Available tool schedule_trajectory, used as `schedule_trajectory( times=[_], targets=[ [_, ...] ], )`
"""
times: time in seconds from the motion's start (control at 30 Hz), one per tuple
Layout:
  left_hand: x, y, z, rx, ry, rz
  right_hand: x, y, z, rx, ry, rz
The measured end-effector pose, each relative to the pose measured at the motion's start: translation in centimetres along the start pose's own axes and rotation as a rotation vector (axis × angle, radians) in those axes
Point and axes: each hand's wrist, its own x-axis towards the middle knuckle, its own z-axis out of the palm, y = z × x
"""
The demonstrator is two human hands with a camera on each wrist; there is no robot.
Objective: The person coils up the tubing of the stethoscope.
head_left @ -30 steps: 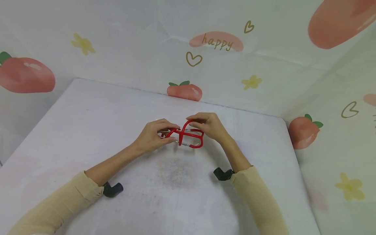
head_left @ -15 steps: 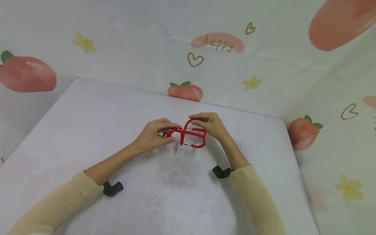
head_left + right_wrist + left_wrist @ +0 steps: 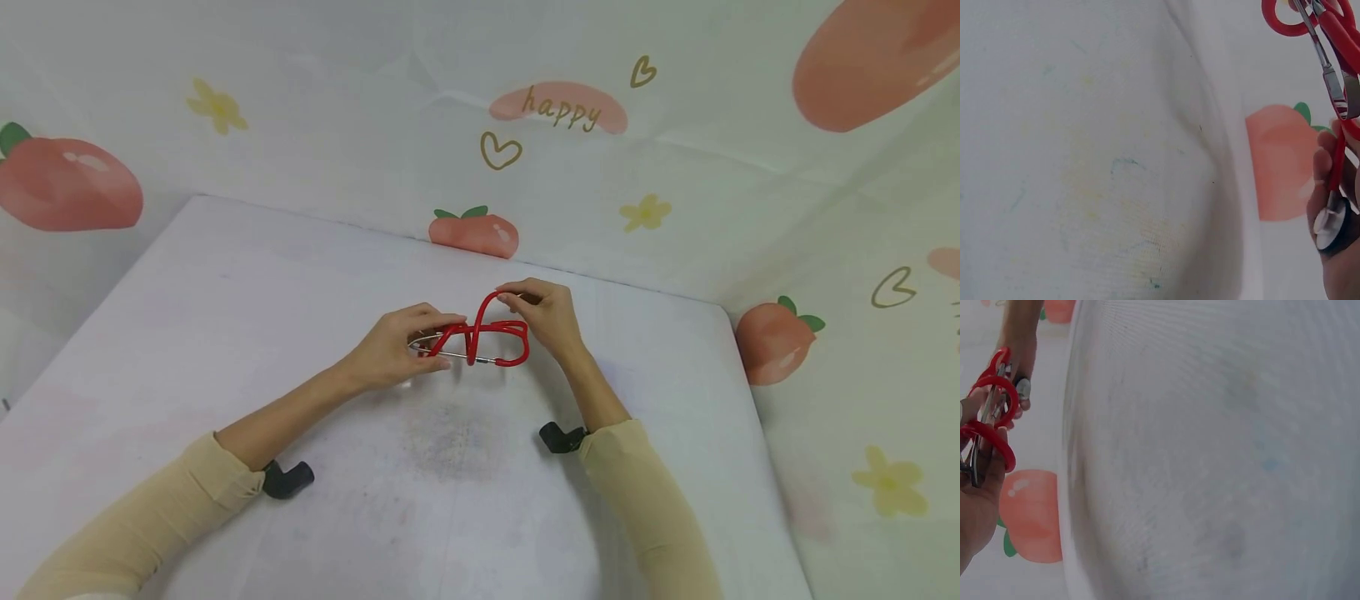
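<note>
A stethoscope (image 3: pixel 512 363) with red tubing and silver metal ear tubes is held above the table between both hands, its tubing wound around the metal part. My left hand (image 3: pixel 390 346) grips the metal ear-tube end, thumb below and fingers above. With my right hand (image 3: pixel 551 317) I pinch the free end of the red tube, which arches up from the bundle. In the right wrist view the round chest piece (image 3: pixel 1330 226) lies against the right palm. The left wrist view catches red loops (image 3: pixel 1007 453) around the metal near the left fingers.
A white-covered table (image 3: pixel 337 533) spreads below the hands. Behind and to the right hangs a pale cloth (image 3: pixel 337 100) printed with fruit, flowers and hearts. A black elbow-shaped piece (image 3: pixel 288 481) sits at the left cuff, another black piece (image 3: pixel 562 438) at the right.
My right hand has moved slightly up and right, pulling the red tube into a taller arch. The stethoscope has tilted a little, while the left hand keeps its grip almost in place.
</note>
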Motion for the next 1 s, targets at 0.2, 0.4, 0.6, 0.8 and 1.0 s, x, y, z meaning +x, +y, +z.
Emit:
schedule_trajectory(
  times=[0.2, 0.4, 0.6, 0.8, 1.0],
  targets=[
    [0.2, 0.2, 0.0, -0.004, -0.024, -0.019, -0.1, 0.2, -0.2, -0.041, -0.058, 0.055],
    [0.2, 0.0, 0.1, -0.081, -0.003, -0.021, -0.3, 0.6, -0.2, 0.058, -0.193, 0.158],
    [0.6, 2.9, -0.7, -0.118, 0.042, 0.011, -0.8, 1.4, -0.1, 0.094, -0.191, 0.173],
    [1.0, 1.1, -0.4, -0.095, 0.113, 0.030, -1.3, 1.4, 0.7, 0.031, -0.147, 0.198],
    [1.1, -0.6, -0.1, -0.084, 0.151, 0.025, -1.7, 0.7, 1.7, -0.053, -0.147, 0.205]
  ],
)
